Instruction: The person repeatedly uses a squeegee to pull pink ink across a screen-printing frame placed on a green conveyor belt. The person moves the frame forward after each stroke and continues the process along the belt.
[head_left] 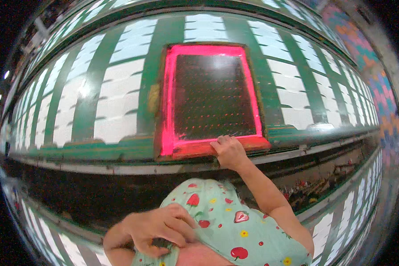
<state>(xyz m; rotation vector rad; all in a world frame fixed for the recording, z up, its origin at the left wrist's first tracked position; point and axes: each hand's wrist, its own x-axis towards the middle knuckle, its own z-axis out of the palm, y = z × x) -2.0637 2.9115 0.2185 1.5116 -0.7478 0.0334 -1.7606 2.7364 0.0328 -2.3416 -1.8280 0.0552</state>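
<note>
A screen printing frame [169, 102] lies on the long green table, its dark mesh bordered by bright pink. Its near bar is red, and my right hand [229, 151] grips it with the fingers curled over the top and the palm toward me. My left hand [164, 228] is close to my body, at the neckline of my mint-green top [221, 213] with strawberries and yellow flowers on it. The bent fingers of that hand close on the top's edge; the thumb side is partly hidden.
Rows of white pieces [119, 97] lie flat on the green table [86, 97] at both sides of the frame. A pale rail [88, 167] runs along the near edge. Another table with white pieces [328, 230] is behind me. Colourful patterned material [377, 75] is at far right.
</note>
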